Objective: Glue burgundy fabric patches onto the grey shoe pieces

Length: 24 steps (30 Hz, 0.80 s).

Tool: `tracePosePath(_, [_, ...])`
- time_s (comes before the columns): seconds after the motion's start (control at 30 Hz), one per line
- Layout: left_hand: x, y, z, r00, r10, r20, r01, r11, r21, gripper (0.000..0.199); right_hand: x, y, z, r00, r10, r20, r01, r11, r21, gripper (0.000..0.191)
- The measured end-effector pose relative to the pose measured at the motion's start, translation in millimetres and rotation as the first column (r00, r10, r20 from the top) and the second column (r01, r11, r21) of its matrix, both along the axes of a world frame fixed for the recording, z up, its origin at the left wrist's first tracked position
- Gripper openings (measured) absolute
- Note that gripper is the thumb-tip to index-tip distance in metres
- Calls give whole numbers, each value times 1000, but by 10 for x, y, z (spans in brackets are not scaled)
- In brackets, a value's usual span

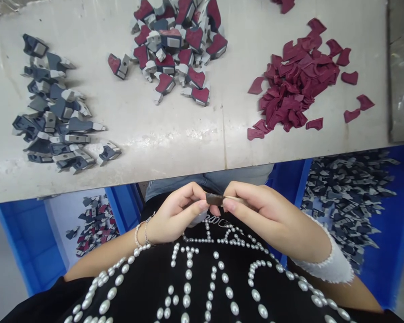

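Note:
In front of my chest, below the table's front edge, both hands meet at a small flat dark brown piece (214, 198). My left hand (180, 213) pinches its left end between thumb and fingers. A pale grey-white bit shows under these fingers, too hidden to name. My right hand (256, 211) is closed at the piece's right end, where a thin light-coloured strip (237, 198) runs back into the fingers. Whether the strip and the dark piece are one thing, I cannot tell.
On the white table (222, 134) lie a pile of grey-blue parts (57, 107), a pile of grey parts with maroon faces (178, 45), and loose maroon pieces (296, 80). Blue bins with parts stand below at the left (23, 251) and right (399, 233).

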<state>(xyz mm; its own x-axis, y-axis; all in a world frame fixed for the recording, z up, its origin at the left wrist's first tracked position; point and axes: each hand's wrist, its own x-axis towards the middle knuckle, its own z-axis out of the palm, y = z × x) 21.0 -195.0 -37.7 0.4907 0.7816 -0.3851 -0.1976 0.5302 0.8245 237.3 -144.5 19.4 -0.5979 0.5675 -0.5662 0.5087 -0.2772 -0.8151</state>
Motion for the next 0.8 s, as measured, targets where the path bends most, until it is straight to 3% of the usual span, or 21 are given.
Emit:
tracePosePath(0.17, [-14,9,-34,995,34,-99,-27,997,68,14,-43,-1,-64,994,86,66,-86,996,1,34])
tracePosePath(0.27, [-15,10,-34,997,23,-70,-16,996,90,11,-57,10,-94,993,93,75,-95,995,18,34])
tracePosePath(0.47, [-13,11,-52,1000,16,-3,-16,994,109,12,-68,-16,-124,1000,18,-4,-18,999,43,26])
tracePosePath(0.63, [-24,-23,-90,1000,20,15,-22,985,170,25,-128,-46,-174,997,-50,-52,51,998,32,28])
tracePosePath(0.8, [-6,37,-11,945,0,-328,142,900,411,13,-142,-84,-184,993,-104,-49,106,993,47,29])
